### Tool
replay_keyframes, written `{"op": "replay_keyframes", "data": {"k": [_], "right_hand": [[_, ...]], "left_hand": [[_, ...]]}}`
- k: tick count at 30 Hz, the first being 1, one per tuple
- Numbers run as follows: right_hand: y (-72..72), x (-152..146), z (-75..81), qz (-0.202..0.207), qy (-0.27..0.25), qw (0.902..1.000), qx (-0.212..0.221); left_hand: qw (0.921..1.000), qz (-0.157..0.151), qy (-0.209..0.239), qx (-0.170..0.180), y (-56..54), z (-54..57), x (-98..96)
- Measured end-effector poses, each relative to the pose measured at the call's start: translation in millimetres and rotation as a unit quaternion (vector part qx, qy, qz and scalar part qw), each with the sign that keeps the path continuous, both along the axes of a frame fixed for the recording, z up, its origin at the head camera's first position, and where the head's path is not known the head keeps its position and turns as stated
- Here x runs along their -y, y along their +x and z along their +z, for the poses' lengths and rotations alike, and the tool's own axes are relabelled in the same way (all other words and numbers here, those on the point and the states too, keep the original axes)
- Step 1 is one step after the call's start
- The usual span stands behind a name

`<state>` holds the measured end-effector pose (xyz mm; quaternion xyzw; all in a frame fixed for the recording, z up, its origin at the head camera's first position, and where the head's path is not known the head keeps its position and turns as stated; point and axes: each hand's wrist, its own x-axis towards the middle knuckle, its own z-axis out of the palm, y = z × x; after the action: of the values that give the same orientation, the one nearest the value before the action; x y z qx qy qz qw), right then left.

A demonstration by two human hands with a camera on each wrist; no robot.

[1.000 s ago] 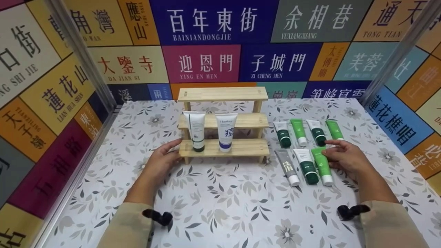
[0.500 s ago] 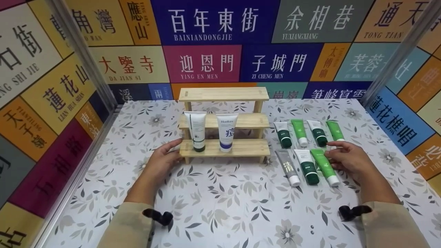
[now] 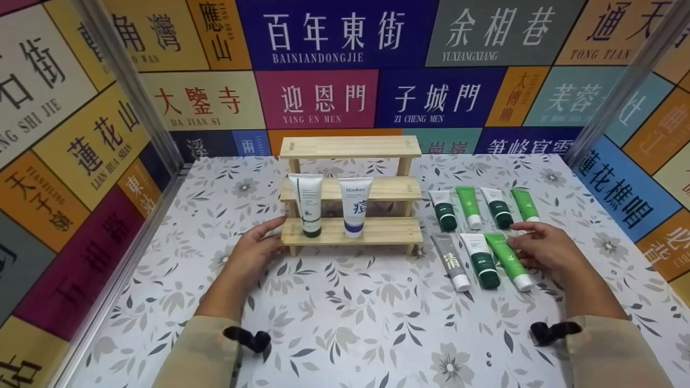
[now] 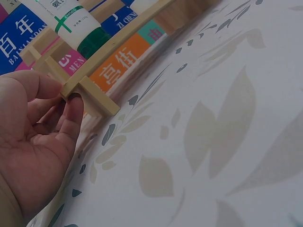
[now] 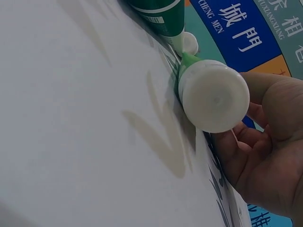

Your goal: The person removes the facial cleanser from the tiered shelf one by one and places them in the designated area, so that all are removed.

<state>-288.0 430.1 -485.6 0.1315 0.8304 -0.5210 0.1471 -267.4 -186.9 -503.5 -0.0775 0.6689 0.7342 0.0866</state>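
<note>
At the left end of the three-tier pale wooden stand (image 3: pixel 388 230), I see the left hand (image 3: pixel 256 256) pinching a lower corner, probably to steady it. To the stand's right, the right hand (image 3: pixel 545 250), well apart from the left, has its fingers against the side of a bright green, white-capped plastic tube (image 3: pixel 505 256); I cannot tell whether they clamp it, and it lies flat, presumably for stability

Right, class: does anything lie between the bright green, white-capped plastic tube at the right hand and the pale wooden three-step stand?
Yes. On the white floral tabletop, a white and dark-green tube lies next to the bright green tube, then, towards the stand, a grey, white-capped tube.
</note>
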Motion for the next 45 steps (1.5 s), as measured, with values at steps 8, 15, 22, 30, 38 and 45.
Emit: {"op": "replay_keyframes", "data": {"k": [8,15,22,30,38,45], "right_hand": [[1.3,-2,0.9,-0.002,-0.001,1.0000,0.008],[-0.6,-2,2.7,-0.015,-0.012,0.9998,-0.003],[0.7,12,11.3,-0.025,0.032,0.9972,-0.062],[4.8,35,22.4,-0.029,0.045,0.9936,-0.100],[10.9,59,32.7,-0.003,0.001,0.9928,-0.120],[13.9,90,33.9,0.024,-0.067,0.9867,-0.146]], "left_hand": [[1.0000,0.002,0.002,-0.001,-0.4,-0.7,-1.2],[1.0000,0.000,0.000,0.003,-2.6,-1.2,-0.6],[0.9999,0.001,0.010,-0.004,-1.4,-1.3,-2.0],[1.0000,0.007,0.002,-0.001,-0.3,-0.3,-2.5],[0.9997,0.013,-0.005,0.018,-1.1,0.6,-1.2],[0.9999,0.009,-0.004,0.008,-0.8,0.8,-1.6]]}}
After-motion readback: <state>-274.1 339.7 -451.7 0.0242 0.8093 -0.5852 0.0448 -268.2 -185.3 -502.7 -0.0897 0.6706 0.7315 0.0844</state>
